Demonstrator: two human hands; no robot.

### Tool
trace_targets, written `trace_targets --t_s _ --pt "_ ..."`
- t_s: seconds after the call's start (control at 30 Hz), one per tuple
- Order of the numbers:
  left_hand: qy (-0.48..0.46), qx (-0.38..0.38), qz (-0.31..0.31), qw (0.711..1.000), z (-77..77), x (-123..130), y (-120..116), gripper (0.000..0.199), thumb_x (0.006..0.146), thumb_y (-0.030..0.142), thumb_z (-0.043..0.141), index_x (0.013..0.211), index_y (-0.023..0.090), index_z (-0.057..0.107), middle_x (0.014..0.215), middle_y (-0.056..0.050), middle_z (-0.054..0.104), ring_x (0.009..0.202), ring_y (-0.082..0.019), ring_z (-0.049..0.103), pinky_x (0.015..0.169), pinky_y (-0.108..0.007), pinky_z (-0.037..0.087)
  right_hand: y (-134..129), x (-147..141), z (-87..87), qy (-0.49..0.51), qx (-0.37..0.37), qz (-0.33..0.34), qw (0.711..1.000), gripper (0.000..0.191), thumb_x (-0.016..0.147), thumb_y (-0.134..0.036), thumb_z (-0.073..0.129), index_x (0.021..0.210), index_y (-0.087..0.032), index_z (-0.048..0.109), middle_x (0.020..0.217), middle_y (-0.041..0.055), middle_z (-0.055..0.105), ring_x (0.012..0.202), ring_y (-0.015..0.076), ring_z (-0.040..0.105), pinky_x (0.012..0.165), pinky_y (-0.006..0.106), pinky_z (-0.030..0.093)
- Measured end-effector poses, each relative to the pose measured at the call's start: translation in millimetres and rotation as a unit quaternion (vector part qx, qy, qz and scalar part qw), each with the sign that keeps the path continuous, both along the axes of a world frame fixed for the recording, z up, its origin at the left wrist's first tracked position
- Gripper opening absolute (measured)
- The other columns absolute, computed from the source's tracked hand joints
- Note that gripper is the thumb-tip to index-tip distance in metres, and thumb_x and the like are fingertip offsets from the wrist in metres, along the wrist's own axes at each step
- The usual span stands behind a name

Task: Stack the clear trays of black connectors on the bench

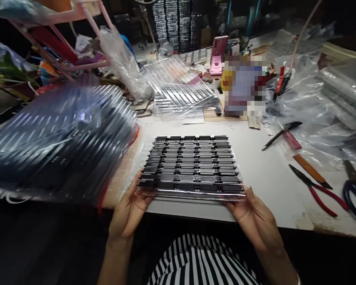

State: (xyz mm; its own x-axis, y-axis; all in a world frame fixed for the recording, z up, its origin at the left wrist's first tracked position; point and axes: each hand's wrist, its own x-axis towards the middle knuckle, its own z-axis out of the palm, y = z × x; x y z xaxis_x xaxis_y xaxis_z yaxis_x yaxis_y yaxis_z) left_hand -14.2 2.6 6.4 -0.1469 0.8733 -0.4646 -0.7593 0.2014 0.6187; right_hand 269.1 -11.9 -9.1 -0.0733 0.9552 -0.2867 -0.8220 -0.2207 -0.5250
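Presently observed, head view: 2 bare hands and 1 loaded clear tray [200, 194] are shown at the near edge of the white worktable [256, 166].
Tray position: it is held in front of the striped garment [201, 261]; whether its underside is touching the tabletop cannot be told.
Tray contents: black slotted strips [187, 171] are laid crosswise in parallel rows.
Left hand [133, 208]: the near left corner is gripped, the fingers being partly hidden beneath.
Right hand [253, 211]: the near right corner is pinched, with the thumb at the side and fingertips under the edge.
Left of tray: a blurred pile of ribbed plastic sheets [56, 146] is noted.
Behind tray: further clear ribbed trays [178, 85] are stacked askew.
Right side: red-handled pliers [311, 184] are laid between an orange-handled blade [311, 170] and scissors [355, 183]; crumpled clear plastic [299, 99] is heaped beyond.
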Motion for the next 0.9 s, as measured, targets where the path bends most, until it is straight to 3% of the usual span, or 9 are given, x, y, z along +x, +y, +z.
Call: trace_targets --t_s 0.2,0.37,0.5,0.6,0.73,0.9 --pt "0.006 0.028 0.003 1.000 -4.1 0 -3 0.035 0.092 0.012 0.043 0.123 0.019 0.057 0.110 -0.008 0.070 0.095 -0.017 0.067 0.089 -0.036 0.053 0 -2 -0.6 -0.020 -0.029 -0.011 0.999 0.029 0.096 -0.029 0.048 0.123 -0.029 0.058 0.129 0.0043 0.055 0.125 0.0250 0.043 0.101 0.049 0.044" --pt "-0.007 0.048 -0.010 0.999 -5.0 -2 -5 0.035 0.093 0.014 0.042 0.125 0.018 0.055 0.108 -0.007 0.070 0.093 -0.017 0.067 0.087 -0.035 0.053 -1 7 1.6 -0.042 -0.047 0.021 0.998 0.033 0.095 -0.026 0.046 0.127 -0.029 0.055 0.134 0.0053 0.051 0.125 0.0278 0.043 0.094 0.048 0.050" --pt "-0.005 0.052 -0.061 0.997 -3.5 -6 -8 0.040 0.093 0.020 0.045 0.133 0.021 0.047 0.104 -0.008 0.071 0.090 -0.019 0.068 0.086 -0.038 0.052 -1 22 1.1 -0.107 -0.032 0.088 0.990 0.035 0.092 -0.028 0.050 0.126 -0.020 0.057 0.129 0.0130 0.054 0.120 0.0321 0.048 0.095 0.049 0.049" --pt "-0.009 0.054 -0.094 0.994 -2.5 -8 -9 0.047 0.094 0.024 0.044 0.140 0.029 0.037 0.103 -0.007 0.071 0.091 -0.021 0.068 0.087 -0.042 0.051 0 28 -1.3 -0.169 -0.020 0.110 0.979 0.030 0.091 -0.031 0.054 0.112 -0.013 0.065 0.114 0.0160 0.063 0.109 0.0321 0.057 0.096 0.046 0.048" --pt "0.001 0.065 -0.088 0.994 -3.8 -7 -8 0.048 0.094 0.024 0.042 0.141 0.029 0.034 0.103 -0.007 0.071 0.090 -0.022 0.069 0.088 -0.042 0.050 -1 22 -4.9 -0.217 -0.004 0.063 0.974 0.026 0.092 -0.033 0.055 0.103 -0.013 0.068 0.106 0.0136 0.066 0.101 0.0275 0.062 0.092 0.040 0.052" --pt "0.018 0.066 -0.072 0.995 -6.7 -5 -7 0.045 0.094 0.023 0.043 0.139 0.025 0.038 0.098 -0.008 0.072 0.087 -0.021 0.069 0.087 -0.041 0.051 -2 12 -8.4 -0.207 0.017 0.003 0.978 0.018 0.093 -0.030 0.055 0.094 -0.019 0.069 0.093 0.0044 0.068 0.098 0.0214 0.062 0.089 0.035 0.055"
